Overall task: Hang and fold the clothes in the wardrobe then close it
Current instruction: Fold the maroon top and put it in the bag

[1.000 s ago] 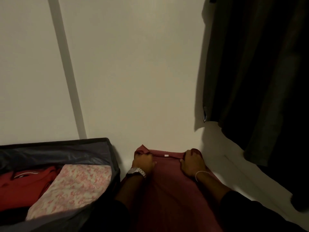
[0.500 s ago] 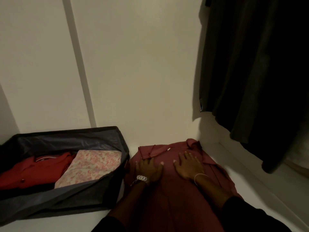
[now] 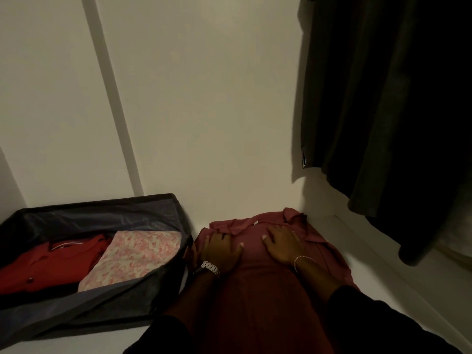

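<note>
Hands lie flat on a dusty-red collared shirt (image 3: 268, 290) spread on the white wardrobe floor (image 3: 383, 284), its collar at the far end by the back wall. The left hand (image 3: 221, 247), with a silver wristwatch (image 3: 208, 267), presses the left part below the collar, fingers straight. The right hand (image 3: 282, 245), with a thin bracelet (image 3: 301, 260), presses the right part, fingers spread. At left, just beside the shirt, a dark fabric storage box (image 3: 143, 300) holds a folded bright-red garment (image 3: 48, 261) and a folded pink floral cloth (image 3: 135, 254). Dark hanging clothes (image 3: 383, 111) fill the far right.
</note>
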